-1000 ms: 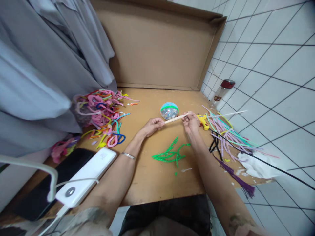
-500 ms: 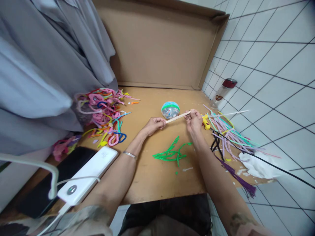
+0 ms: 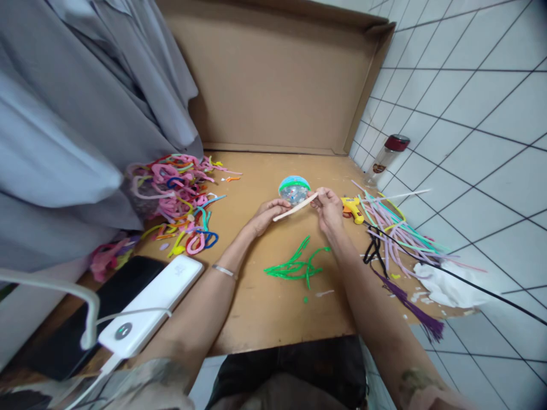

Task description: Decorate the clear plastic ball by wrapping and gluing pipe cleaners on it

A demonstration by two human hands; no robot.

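Note:
A pale cream strip, which looks like a pipe cleaner [image 3: 296,208], slants between my two hands above the table and bows slightly. My left hand [image 3: 270,214] is closed at its lower left end, fingers behind it, with the tip sticking out in front. My right hand [image 3: 328,208] pinches its upper right end between thumb and fingertips. Just behind the strip sits a clear ball with a light blue top and green band [image 3: 294,189], its lower edge partly covered. Nearer me, several bent green pipe cleaners [image 3: 293,272] lie loosely on the table.
A yellow glue gun [image 3: 352,210] lies beside my right hand, near lilac and mint pipe cleaners [image 3: 395,233] and a purple tassel [image 3: 412,307]. A red-capped bottle [image 3: 387,156] stands by the tiled wall. Left are tangled pipe cleaners [image 3: 171,191] and a white power bank [image 3: 151,304].
My right hand has moved a little left, uncovering more of the glue gun. The strip now bows, and its left end shows in front of my left hand.

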